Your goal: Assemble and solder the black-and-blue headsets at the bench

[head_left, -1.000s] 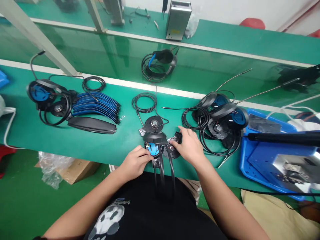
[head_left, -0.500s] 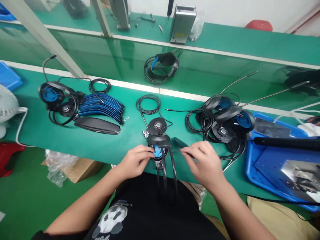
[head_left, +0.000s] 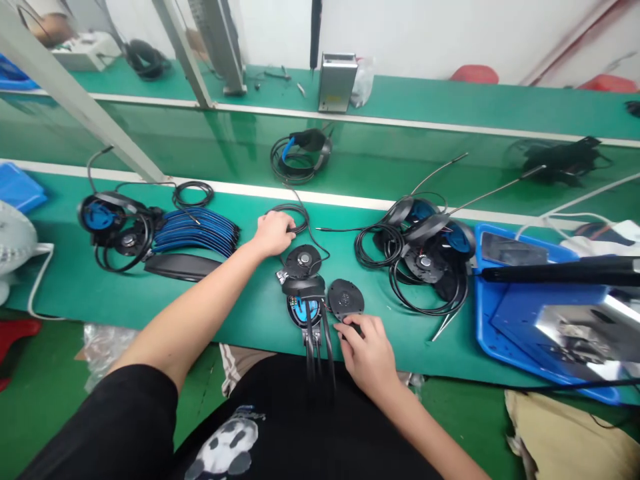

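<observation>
In the head view, the blue cup [head_left: 301, 309] lies open on the surface [head_left: 255, 303], close in front of me. Beyond it and to its left is my left hand [head_left: 273, 233], fingers curled over the left side of the coil [head_left: 307, 217]; I cannot tell whether they pinch it. The disc [head_left: 345, 299] lies just right of the cup. My right hand [head_left: 371, 350] is at its near edge, thumb and forefinger drawn close together, though I cannot tell whether they close on anything. The speaker [head_left: 305, 260] lies just beyond the cup. I judge the disc light, stiff and a bit slippery, best taken by its rim. The coil should be soft and springy, best gathered several loops at once. The cup's exposed inside looks fragile, so I'd hold its outer ring.
</observation>
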Available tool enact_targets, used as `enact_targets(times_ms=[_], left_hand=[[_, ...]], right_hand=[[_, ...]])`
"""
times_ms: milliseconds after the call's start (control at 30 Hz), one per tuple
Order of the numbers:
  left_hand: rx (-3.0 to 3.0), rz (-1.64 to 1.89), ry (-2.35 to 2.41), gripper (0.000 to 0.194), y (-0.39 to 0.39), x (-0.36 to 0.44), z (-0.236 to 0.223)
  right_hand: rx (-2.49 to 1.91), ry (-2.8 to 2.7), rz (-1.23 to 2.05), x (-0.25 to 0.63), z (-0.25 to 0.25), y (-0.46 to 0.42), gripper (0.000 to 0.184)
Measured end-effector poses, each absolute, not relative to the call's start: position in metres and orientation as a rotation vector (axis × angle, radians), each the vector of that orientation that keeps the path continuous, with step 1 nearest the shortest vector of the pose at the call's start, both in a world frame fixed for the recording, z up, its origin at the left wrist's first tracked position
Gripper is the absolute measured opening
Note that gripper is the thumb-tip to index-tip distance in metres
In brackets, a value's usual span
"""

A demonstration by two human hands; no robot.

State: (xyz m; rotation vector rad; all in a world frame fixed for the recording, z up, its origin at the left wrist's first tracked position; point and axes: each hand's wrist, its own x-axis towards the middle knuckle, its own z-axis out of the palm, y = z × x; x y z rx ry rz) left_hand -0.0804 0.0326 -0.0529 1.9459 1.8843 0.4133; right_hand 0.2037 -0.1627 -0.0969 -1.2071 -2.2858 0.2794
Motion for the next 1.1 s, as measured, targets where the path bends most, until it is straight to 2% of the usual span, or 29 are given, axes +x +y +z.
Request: enact_targets(times_ms=[167, 333, 433, 567, 667, 800, 933, 1100], left_hand=[[1.951, 0.524, 1.661, 0.023, 0.009, -0.059, -0.027], [2.077, 0.368, 0.974, 0.022, -0.005, -0.045, -0.011], [2.023, 0.291, 1.085, 0.029, -0.004, -0.049, -0.018], [1.991, 0.512, 1.406, 0.034, -0.016, -0.065, -0.023], [2.029, 0.566, 1.316, 0.039, -0.03, -0.075, -0.019], [2.124, 0.33, 1.07, 0.043, -0.021, -0.07, -0.017], [2.166, 0.029, 1.073, 0.045, 0.012, -0.047, -0.029], [2.208, -0.122, 1.095, 0.037, 0.027, -0.022, -0.038]], right_hand=[[-1.238, -2.246, 0.303, 0.207, -0.099, -0.165, 0.025], [-1.258, -2.25, 0.341, 0.206, -0.099, -0.164, 0.027], [-1.244, -2.26, 0.344, 0.206, -0.097, -0.163, 0.027], [-1.229, -2.248, 0.346, 0.207, -0.096, -0.162, 0.029], [-1.224, -2.252, 0.364, 0.207, -0.096, -0.162, 0.026], [-1.206, -2.277, 0.371, 0.208, -0.096, -0.162, 0.023], [-1.216, -2.306, 0.366, 0.206, -0.095, -0.161, 0.024], [-1.241, -2.306, 0.341, 0.205, -0.094, -0.164, 0.021]])
